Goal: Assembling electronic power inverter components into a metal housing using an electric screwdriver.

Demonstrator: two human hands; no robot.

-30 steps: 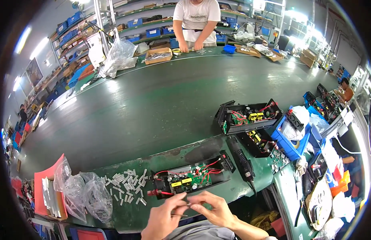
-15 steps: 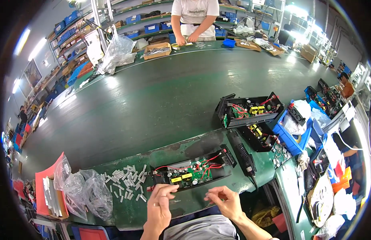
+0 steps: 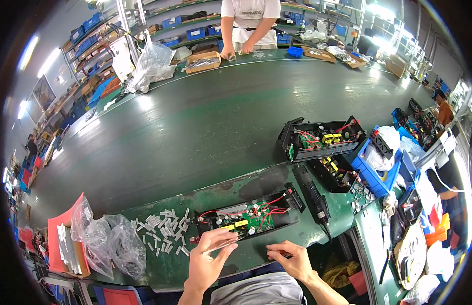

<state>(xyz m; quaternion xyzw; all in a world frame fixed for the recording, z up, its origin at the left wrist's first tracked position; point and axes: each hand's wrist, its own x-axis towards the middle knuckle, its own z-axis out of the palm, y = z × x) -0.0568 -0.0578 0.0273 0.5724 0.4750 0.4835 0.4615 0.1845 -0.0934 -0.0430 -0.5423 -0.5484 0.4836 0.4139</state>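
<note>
In front of me lies an open black metal case with a green circuit board, yellow transformers and red wires. My left hand is at its near left edge, thumb and fingers drawn together around something thin that I cannot make out. My right hand hovers over the bench just near of the case, its thumb and index finger pinched together; whatever may be between them is too small to name. Left of the case lies a scattered pile of small silvery metal pieces.
An electric screwdriver lies right of the case. Two more open cases stand behind it, beside a blue bin. Clear plastic bags and a red-sided box are at left. Across the wide dark belt stands a co-worker.
My left hand has shifted slightly right, its thumb and fingers reaching farther toward the case. The right hand's fingers have closed more and moved slightly right. The view has shifted a little.
</note>
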